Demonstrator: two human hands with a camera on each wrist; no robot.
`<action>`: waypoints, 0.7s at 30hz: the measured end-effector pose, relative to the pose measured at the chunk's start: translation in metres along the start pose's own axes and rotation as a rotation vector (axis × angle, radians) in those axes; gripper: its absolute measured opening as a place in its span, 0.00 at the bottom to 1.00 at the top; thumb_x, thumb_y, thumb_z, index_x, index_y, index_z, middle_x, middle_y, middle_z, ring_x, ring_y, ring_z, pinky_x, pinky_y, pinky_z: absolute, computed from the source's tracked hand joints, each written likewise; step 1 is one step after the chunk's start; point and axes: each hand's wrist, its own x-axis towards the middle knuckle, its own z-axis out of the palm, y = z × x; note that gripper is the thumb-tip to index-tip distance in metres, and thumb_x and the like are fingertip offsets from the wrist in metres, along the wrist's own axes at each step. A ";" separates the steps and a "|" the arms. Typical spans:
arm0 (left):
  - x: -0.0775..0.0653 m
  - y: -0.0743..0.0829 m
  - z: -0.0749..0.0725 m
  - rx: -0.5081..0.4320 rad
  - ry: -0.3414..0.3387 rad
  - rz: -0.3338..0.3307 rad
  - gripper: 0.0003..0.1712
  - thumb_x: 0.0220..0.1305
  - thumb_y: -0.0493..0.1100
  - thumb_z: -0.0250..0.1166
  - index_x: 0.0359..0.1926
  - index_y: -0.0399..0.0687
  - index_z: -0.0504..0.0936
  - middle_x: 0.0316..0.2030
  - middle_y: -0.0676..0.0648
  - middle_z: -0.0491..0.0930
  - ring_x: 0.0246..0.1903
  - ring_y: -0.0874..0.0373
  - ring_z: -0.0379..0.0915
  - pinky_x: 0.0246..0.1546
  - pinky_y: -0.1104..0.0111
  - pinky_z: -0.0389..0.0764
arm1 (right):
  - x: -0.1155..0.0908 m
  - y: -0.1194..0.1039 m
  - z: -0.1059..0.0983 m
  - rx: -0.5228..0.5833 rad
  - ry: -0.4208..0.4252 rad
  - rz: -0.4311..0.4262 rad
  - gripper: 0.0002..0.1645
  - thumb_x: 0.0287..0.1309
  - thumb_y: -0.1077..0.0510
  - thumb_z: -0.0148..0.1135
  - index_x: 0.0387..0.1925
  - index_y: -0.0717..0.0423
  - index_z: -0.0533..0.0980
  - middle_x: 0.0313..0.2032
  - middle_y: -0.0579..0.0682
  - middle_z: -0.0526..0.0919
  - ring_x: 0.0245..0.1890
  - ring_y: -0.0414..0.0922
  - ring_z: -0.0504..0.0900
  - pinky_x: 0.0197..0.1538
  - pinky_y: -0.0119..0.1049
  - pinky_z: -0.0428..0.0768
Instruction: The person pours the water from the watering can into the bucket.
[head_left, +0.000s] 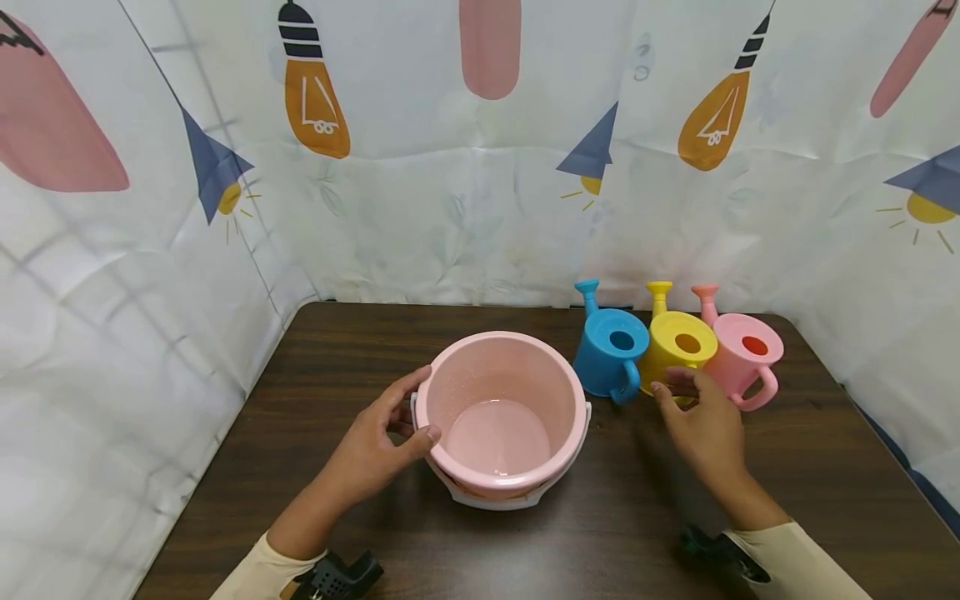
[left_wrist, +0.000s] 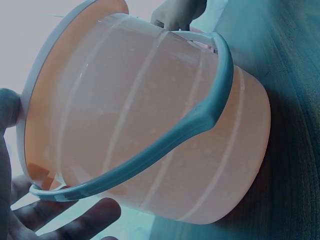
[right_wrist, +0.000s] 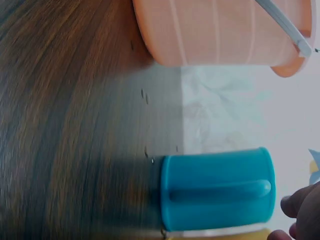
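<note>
A pink bucket with a white carrying handle stands upright on the table, its inside bare. My left hand holds its rim at the left side, thumb at the rim and fingers outside. In the left wrist view the handle hangs down across the bucket's side. To the right, my right hand is at the yellow watering can, thumb and bent fingers apart near its handle. Whether they touch it is hidden. The blue watering can fills the lower right wrist view.
A pink watering can stands right of the yellow one, all three in a row with spouts toward the back. The dark wooden table meets a printed cloth hung behind and at the sides.
</note>
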 end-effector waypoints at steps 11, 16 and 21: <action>0.000 0.001 0.000 0.000 -0.002 0.005 0.40 0.66 0.48 0.69 0.76 0.59 0.65 0.52 0.44 0.79 0.42 0.55 0.80 0.42 0.59 0.81 | 0.004 0.016 -0.013 0.005 0.085 0.061 0.25 0.66 0.56 0.68 0.59 0.66 0.76 0.46 0.59 0.82 0.44 0.54 0.83 0.41 0.17 0.69; 0.000 0.001 0.000 -0.001 -0.005 0.003 0.40 0.66 0.48 0.69 0.77 0.59 0.65 0.52 0.44 0.79 0.42 0.55 0.80 0.42 0.59 0.81 | 0.004 0.025 -0.015 0.029 0.098 0.053 0.24 0.65 0.57 0.69 0.57 0.67 0.77 0.45 0.59 0.82 0.43 0.51 0.81 0.39 0.14 0.68; 0.000 0.002 0.000 0.001 -0.006 0.000 0.40 0.66 0.48 0.69 0.76 0.59 0.65 0.53 0.44 0.79 0.42 0.55 0.80 0.42 0.59 0.81 | 0.004 0.033 -0.015 0.015 0.083 0.064 0.26 0.66 0.56 0.69 0.58 0.68 0.76 0.46 0.60 0.82 0.43 0.52 0.80 0.37 0.14 0.68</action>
